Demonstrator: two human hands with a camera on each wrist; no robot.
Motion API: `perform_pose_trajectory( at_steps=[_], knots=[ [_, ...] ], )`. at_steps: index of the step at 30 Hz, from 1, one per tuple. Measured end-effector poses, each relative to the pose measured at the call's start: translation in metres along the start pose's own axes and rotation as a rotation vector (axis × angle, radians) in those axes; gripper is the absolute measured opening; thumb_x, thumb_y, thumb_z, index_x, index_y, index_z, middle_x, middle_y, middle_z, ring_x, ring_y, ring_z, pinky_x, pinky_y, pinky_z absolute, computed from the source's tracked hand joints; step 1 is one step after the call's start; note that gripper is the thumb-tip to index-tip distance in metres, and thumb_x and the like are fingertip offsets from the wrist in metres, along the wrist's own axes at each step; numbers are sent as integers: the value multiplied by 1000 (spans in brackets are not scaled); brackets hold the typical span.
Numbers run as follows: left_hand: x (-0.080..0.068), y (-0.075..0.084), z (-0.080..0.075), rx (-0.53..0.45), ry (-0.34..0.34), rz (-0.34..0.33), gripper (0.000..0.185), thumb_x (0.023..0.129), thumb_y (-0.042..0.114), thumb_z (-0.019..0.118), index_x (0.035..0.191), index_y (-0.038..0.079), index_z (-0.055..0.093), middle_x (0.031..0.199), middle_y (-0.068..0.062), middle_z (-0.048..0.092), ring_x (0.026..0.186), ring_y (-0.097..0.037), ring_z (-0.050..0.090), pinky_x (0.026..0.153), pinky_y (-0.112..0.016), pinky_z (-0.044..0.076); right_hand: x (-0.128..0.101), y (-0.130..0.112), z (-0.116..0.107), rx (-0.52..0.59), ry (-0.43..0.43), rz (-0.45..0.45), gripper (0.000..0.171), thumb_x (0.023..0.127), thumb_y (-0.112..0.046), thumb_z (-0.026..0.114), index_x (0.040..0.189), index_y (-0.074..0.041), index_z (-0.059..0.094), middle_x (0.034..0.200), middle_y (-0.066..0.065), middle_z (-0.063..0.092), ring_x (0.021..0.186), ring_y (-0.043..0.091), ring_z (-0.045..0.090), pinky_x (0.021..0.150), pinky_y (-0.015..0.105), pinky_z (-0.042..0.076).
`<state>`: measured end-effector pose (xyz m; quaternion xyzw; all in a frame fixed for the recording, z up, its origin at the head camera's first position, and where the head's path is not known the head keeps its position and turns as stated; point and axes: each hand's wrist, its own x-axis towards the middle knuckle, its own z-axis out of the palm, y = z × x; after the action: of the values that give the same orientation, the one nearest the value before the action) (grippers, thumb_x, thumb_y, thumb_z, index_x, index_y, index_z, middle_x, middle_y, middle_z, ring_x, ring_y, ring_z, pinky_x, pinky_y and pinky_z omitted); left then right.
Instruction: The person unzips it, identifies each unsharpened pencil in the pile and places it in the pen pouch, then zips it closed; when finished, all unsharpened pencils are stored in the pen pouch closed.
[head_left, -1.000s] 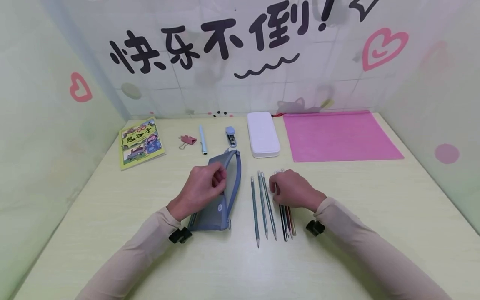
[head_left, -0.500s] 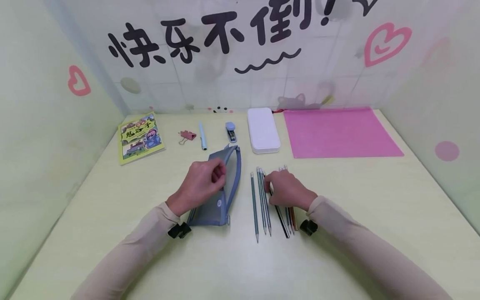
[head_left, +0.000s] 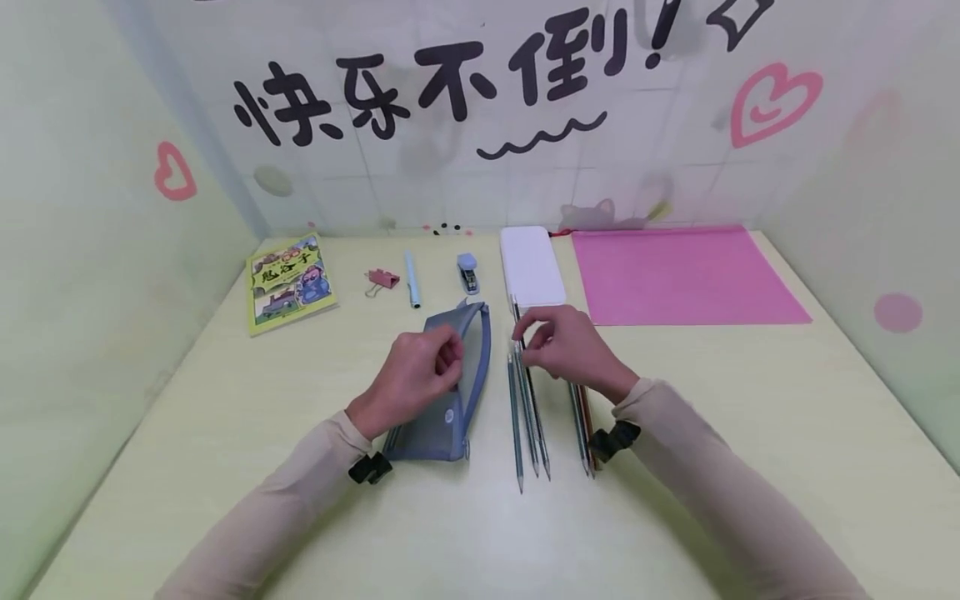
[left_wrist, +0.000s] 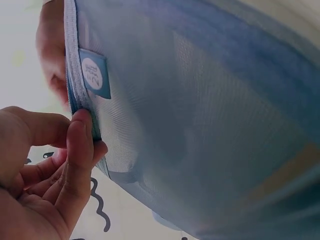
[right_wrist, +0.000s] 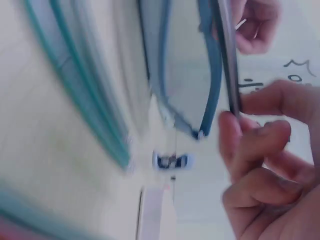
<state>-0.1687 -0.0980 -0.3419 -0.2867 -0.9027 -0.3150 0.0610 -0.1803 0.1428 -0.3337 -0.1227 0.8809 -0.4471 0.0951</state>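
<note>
Centrally: blue mesh pencil pouch (head_left: 456, 379), rim pinched by left hand (head_left: 414, 379); black pencil (head_left: 522, 346), pinched by right hand (head_left: 566, 348), at pouch's 3 o'clock; teal pencils (head_left: 525, 425) alongside.

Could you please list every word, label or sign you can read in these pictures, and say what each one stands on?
"快乐不倒!" in big black brush letters on the back wall.
Title on the yellow booklet: three characters, too small to read surely.
Round white mark on the blue tag of the mesh pencil pouch: letters too blurred to read.
No readable text elsewhere.
</note>
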Motion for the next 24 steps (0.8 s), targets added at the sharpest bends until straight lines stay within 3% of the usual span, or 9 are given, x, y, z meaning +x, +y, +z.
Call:
perform_pose_trajectory(
  at_steps=[6,11,17,21,24],
  knots=[
    [4,3,8,-13,-10,3,9,87,1,70,94,4,64,79,-5,72,66,-7,68,62,-16,58,7,-12,18,165,165,9,22,86,-13,71,108,-10,69,85,14,75,67,35,64,54,27,51],
    [4,5,12,2,-6,-2,9,87,3,70,93,6,64,79,-4,72,66,-7,68,61,-16,57,11,-11,35,174,226,41,22,86,-13,73,108,-9,69,88,15,77,79,39,69,57,26,50],
    [3,4,7,26,11,-6,9,86,3,71,93,6,65,81,-5,73,67,-8,69,62,-17,58,16,-13,58,143,92,42,24,85,-8,72,109,-12,70,88,10,76,72,25,68,56,24,51],
    [2,2,4,41,34,0,10,86,3,72,92,7,65,81,-5,73,68,-9,70,62,-18,59,17,-14,63,71,4,-40,25,86,-8,70,111,-13,72,91,7,76,76,13,68,59,25,54],
    [1,2,2,44,37,-6,10,86,2,71,92,7,65,79,-4,72,67,-9,69,62,-18,59,15,-11,57,32,3,-87,21,87,-9,69,108,-12,72,91,6,76,78,13,67,62,25,54]
  ],
)
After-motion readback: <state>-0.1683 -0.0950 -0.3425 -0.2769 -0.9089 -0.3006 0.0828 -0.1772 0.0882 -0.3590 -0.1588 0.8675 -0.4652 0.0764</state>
